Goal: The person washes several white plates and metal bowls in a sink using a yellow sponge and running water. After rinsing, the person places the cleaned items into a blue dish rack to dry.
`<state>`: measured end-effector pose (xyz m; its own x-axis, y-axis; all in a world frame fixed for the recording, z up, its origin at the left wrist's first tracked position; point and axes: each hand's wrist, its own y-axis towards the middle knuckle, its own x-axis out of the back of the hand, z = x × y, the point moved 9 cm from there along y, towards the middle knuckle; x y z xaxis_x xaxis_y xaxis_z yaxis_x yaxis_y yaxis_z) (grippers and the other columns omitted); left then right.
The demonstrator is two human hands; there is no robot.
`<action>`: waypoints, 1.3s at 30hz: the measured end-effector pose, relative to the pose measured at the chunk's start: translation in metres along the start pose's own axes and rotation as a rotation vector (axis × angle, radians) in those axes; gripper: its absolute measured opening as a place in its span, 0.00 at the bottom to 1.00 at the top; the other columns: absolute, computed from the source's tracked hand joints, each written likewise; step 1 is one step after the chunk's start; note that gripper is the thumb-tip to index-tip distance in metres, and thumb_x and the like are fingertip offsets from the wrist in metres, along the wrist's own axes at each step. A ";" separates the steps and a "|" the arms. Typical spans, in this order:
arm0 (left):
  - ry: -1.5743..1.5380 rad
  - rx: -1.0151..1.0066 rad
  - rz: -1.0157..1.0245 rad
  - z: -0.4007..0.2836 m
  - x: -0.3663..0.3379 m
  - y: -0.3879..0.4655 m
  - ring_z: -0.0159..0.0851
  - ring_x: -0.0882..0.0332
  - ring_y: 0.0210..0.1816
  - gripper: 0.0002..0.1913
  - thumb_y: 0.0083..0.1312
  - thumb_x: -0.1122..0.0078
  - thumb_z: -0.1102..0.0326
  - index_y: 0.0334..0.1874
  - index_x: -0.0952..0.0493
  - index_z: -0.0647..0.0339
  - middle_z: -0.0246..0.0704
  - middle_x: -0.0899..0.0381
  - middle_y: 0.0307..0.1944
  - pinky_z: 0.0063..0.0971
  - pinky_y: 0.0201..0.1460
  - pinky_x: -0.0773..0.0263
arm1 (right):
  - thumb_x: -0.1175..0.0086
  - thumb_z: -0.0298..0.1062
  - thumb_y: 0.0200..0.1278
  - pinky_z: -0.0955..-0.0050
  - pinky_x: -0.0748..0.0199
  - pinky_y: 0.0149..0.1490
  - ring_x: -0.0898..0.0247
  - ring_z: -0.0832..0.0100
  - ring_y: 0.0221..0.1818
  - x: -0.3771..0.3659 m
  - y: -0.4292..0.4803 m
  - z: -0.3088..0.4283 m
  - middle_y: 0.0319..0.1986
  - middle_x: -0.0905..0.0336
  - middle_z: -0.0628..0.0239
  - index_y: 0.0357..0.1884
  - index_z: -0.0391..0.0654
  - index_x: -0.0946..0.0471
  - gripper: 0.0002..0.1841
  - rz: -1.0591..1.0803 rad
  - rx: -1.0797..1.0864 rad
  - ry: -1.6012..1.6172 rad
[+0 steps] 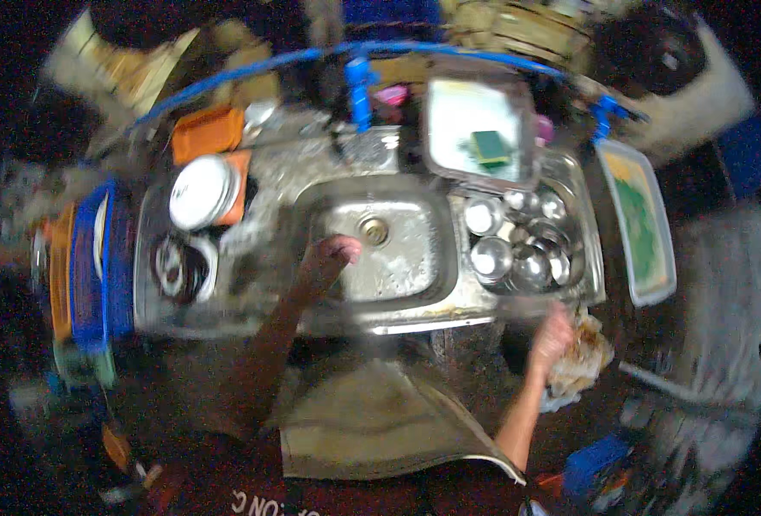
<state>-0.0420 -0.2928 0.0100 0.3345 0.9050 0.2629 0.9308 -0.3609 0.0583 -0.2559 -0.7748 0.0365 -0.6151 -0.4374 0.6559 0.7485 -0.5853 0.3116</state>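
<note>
My left hand (336, 252) hangs over the left side of the steel sink basin (393, 258), below the drain (374, 231). It is blurred, and I see no object in it. My right hand (553, 337) is past the front edge of the sink unit, beside a pale, brown-stained plastic bag (583, 361). Blur hides whether its fingers touch the bag. Several shiny steel bowls (491, 258) sit together on the right drainboard. Behind them a tub (448, 122) of whitish liquid has a green-and-yellow scouring sponge (490, 148) in it.
On the left drainboard stand a stack of white plates (203, 193), an orange tray (206, 134) and a dark round vessel (177, 267). A blue pipe (290, 59) with a tap (358, 93) runs behind. Blue crates (90, 271) flank the left, a plastic tray (638, 222) the right.
</note>
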 end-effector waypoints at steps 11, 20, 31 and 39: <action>0.126 -0.042 -0.423 0.033 0.187 -0.047 0.35 0.19 0.52 0.14 0.79 0.44 0.59 0.55 0.20 0.63 0.34 0.17 0.49 0.31 0.60 0.26 | 0.54 0.49 0.83 0.60 0.24 0.60 0.17 0.55 0.51 0.125 0.045 -0.104 0.48 0.13 0.52 0.55 0.36 0.17 0.24 -0.367 -0.110 -0.410; 0.182 0.175 -0.783 0.105 0.466 -0.016 0.41 0.24 0.62 0.36 0.71 0.34 0.52 0.72 0.33 0.73 0.46 0.21 0.61 0.30 0.68 0.31 | 0.49 0.34 0.81 0.72 0.25 0.59 0.21 0.72 0.50 -0.165 -0.008 0.197 0.48 0.16 0.63 0.52 0.36 0.17 0.13 0.238 0.129 0.500; -0.152 0.502 0.108 0.198 0.436 0.081 0.38 0.18 0.57 0.34 0.64 0.28 0.46 0.65 0.21 0.65 0.39 0.16 0.57 0.34 0.60 0.23 | 0.33 0.69 0.59 0.55 0.47 0.80 0.46 0.47 0.79 -0.394 -0.098 0.434 0.75 0.43 0.36 0.78 0.32 0.44 0.59 1.094 0.295 0.308; -0.224 0.538 0.261 0.152 0.292 0.069 0.34 0.20 0.51 0.33 0.66 0.28 0.50 0.66 0.25 0.66 0.37 0.16 0.53 0.30 0.57 0.25 | 0.29 0.73 0.47 0.59 0.55 0.83 0.58 0.44 0.83 -0.419 -0.084 0.423 0.78 0.54 0.32 0.81 0.26 0.67 0.79 0.945 -0.133 0.670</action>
<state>0.1420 -0.0187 -0.0555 0.5285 0.8489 -0.0078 0.7392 -0.4647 -0.4874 0.0437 -0.2536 0.0257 0.1360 -0.9873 0.0817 0.9711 0.1166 -0.2081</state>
